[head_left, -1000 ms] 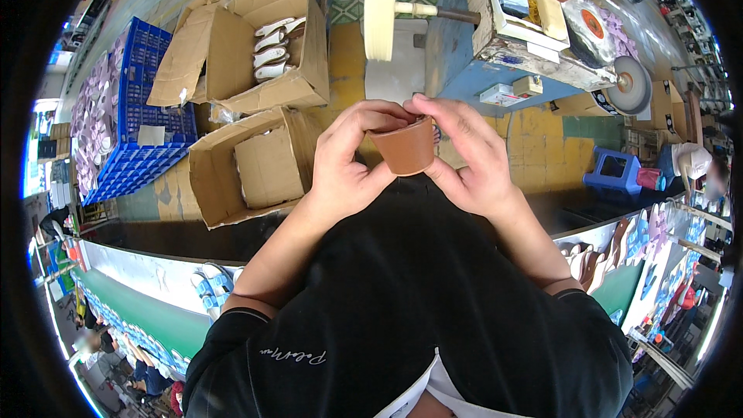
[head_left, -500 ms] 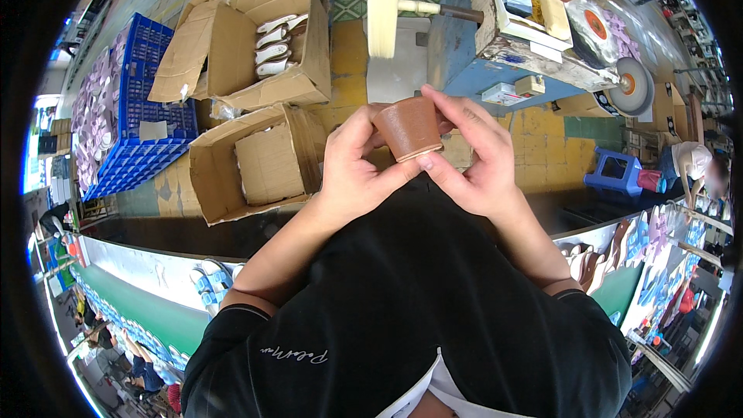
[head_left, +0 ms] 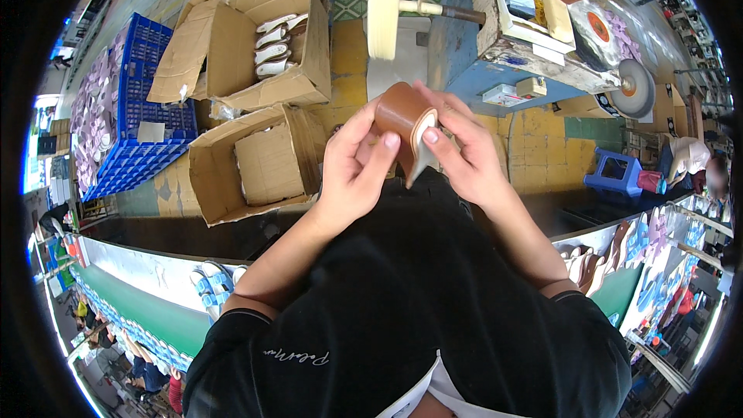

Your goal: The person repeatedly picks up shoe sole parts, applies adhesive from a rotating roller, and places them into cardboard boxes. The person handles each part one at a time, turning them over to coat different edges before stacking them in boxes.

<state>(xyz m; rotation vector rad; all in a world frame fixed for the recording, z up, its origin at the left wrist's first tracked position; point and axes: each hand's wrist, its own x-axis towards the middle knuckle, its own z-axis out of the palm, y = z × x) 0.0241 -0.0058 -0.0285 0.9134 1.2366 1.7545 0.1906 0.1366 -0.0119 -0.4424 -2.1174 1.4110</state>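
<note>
Both my hands grip a brown shoe sole [head_left: 405, 111] in front of my chest. It is bent over in a curve, smooth brown on the outside, with a pale edge and a whitish inner face that tapers to a point below. My left hand [head_left: 352, 166] is closed on its left side, the thumb pressed against the brown face. On the right, my right hand [head_left: 467, 151] pinches the pale edge with its thumb, its fingers behind. Part of the sole is hidden by my fingers.
Ahead stands a blue bench [head_left: 457, 54] with a pale wheel [head_left: 385, 8] on a shaft and a grey disc [head_left: 633, 89]. Cardboard boxes [head_left: 313, 54] and a blue crate [head_left: 128, 147] are at left, a blue stool [head_left: 611, 173] at right. Behind me runs a green belt [head_left: 147, 302] with footwear.
The sole has been turned and bent differently: its pale edge and whitish inner face now show on the right. My left thumb has shifted up onto the brown face.
</note>
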